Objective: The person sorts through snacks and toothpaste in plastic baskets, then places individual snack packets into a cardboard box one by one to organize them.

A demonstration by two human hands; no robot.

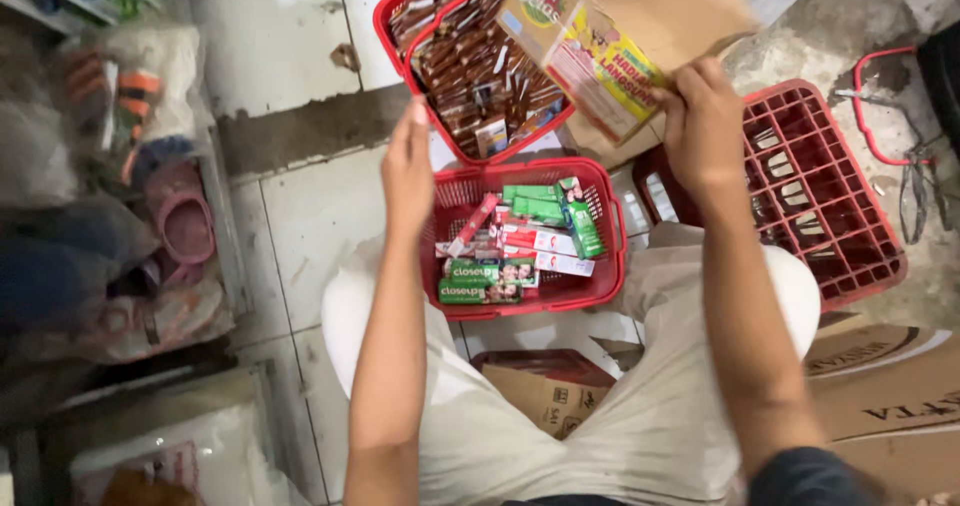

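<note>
1. We see our left hand (pixel 408 171) raised over the floor, fingers straight and held together, palm turned inward. It touches or nearly touches the rim of the upper red basket (pixel 398 28); we cannot tell if it grips the rim.
2. Our right hand (pixel 703 126) is closed on the lower corner of a colourful packet (pixel 585 51), which is held tilted above the upper red basket.
3. The two hands are well apart, one at each side of the baskets.
4. The upper red basket is tilted and full of small brown sachets (pixel 480 71).
5. Just below it, between our knees, a second red basket (pixel 600 284) stands on the floor. Inside are toothpaste boxes (pixel 500 271), green, red and white, lying in several directions.
6. At the right, a red crate (pixel 815 191) with square compartments lies on the floor, near our right forearm.
7. Behind the packet is a brown cardboard box (pixel 680 6). More flat cardboard (pixel 880 386) lies at the lower right.
8. At the left, plastic bags (pixel 120 96) with goods are beside the white tiled floor (pixel 280 46).
</note>
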